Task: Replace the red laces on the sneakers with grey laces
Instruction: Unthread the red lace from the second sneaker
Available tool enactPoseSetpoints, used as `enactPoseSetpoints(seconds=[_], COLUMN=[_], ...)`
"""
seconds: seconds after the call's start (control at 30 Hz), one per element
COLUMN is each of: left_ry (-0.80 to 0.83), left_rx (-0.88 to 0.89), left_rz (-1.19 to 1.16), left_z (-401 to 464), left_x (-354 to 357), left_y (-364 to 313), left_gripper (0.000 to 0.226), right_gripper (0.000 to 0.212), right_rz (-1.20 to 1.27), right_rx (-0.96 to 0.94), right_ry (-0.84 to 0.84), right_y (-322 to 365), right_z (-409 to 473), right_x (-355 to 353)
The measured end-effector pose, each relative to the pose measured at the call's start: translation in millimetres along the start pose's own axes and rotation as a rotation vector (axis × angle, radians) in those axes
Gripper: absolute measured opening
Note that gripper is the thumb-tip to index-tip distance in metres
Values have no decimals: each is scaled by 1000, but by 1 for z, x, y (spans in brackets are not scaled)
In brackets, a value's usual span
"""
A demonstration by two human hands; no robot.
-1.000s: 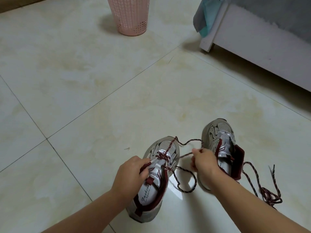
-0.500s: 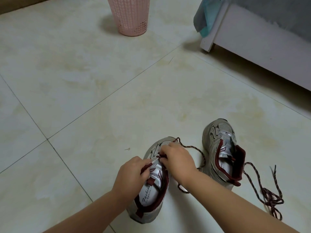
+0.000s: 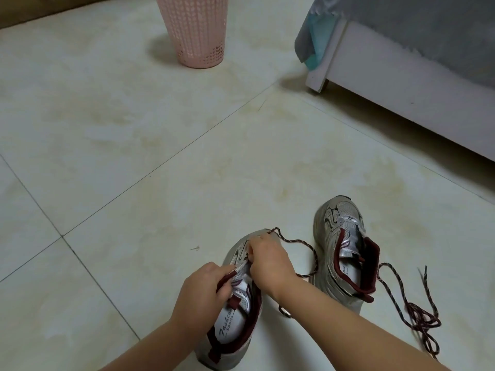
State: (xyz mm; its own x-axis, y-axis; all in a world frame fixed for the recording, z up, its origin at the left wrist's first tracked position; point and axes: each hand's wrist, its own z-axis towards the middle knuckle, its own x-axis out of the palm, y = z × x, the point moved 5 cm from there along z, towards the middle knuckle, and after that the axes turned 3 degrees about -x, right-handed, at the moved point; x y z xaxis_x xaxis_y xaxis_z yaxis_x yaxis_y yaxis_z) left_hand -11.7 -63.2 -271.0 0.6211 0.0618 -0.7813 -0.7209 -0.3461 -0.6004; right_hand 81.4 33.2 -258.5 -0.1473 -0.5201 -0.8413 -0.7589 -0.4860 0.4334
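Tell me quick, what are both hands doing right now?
Left hand: grips the tongue of the near sneaker.
Right hand: pinching the red lace at that sneaker's eyelets.

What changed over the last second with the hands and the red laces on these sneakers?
The right hand came back from pulling the red lace out to the right and now pinches at the eyelets of the near sneaker; the lace has slackened into a loop. The left hand still grips that sneaker's tongue. The other sneaker and its loose lace have not moved.

left hand [image 3: 203, 287] fingers curled in a pinch, right hand [image 3: 269, 259] curled, knuckles up, forearms converging
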Motion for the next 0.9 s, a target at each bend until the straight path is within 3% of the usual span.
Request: enactPoseSetpoints(seconds=[0.23, 0.3, 0.43, 0.53, 0.57, 0.67, 0.73, 0.8, 0.9], left_ry=[-20, -15, -1, -1, -3, -33, -36, -24, -22], left_rx=[-6, 1, 4, -4, -11, -40, -44, -43, -39], left_rz=[-14, 6, 37, 41, 34, -6, -9, 4, 28], left_z=[1, 2, 3, 2, 2, 3, 4, 4, 4], left_x=[-4, -4, -3, -3, -3, -7, -7, -5, -4], left_y=[1, 0, 0, -1, -2, 1, 1, -1, -2], left_gripper=[24, 22, 22, 21, 22, 22, 21, 21, 22], right_gripper=[21, 18, 22, 17, 15, 17, 18, 24, 55], right_rz=[375, 267, -150, -208, -125, 334, 416, 265, 120], right_rx=[294, 210, -141, -188, -128, 291, 408, 304, -25], right_ry=[-58, -65, -68, -48, -86, -282, -334, -284, -162], right_y=[-27, -20, 1, 6, 2, -29, -44, -38, -16], right_z=[1, -3, -4, 0, 0, -1, -1, 1, 4], right_x=[-2, -2, -2, 0, -3, -19, -21, -22, -12])
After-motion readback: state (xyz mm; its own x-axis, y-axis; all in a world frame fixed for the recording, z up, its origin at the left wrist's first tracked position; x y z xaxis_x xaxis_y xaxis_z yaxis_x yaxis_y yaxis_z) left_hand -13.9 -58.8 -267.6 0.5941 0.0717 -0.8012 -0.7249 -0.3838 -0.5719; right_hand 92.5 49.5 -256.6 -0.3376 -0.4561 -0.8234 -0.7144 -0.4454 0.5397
